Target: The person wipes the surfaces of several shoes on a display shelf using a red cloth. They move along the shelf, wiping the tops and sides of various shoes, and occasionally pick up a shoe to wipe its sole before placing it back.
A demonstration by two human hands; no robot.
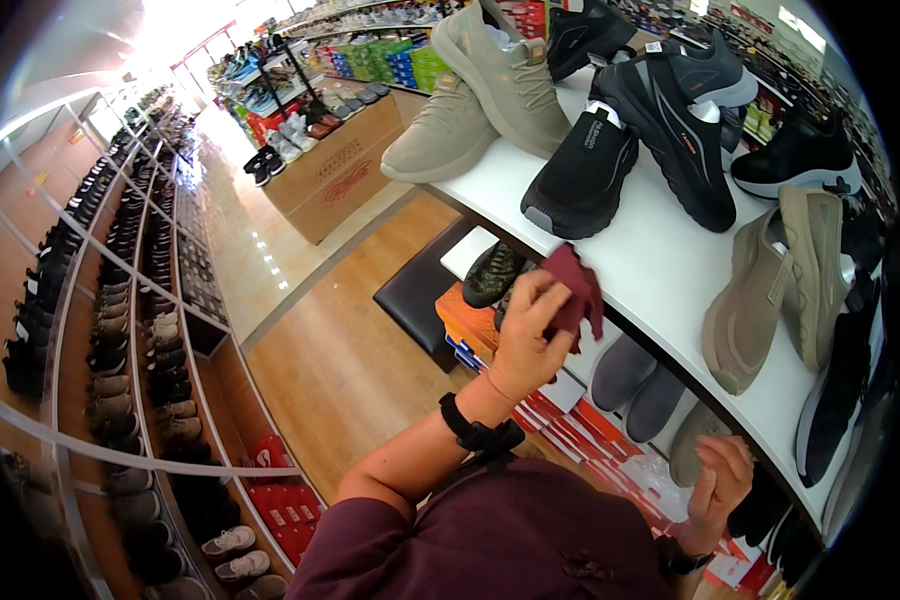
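My left hand grips a crumpled maroon cloth by the front edge of a white display shelf. A dark band circles that wrist. On the shelf just beyond the cloth rests a black slip-on sneaker, with a second black sneaker leaning beside it. My right hand is raised before the shelf edge, loosely curled and holding nothing. Behind its fingers, a grey-beige shoe is partly hidden on the lower level. Taupe slip-on shoes sit on the top above that hand.
Beige lace-up sneakers occupy the shelf's far left end. Below are grey shoes, an orange shoebox and a black padded bench. A long shoe rack lines the left across a wooden floor. A large cardboard box stands farther off.
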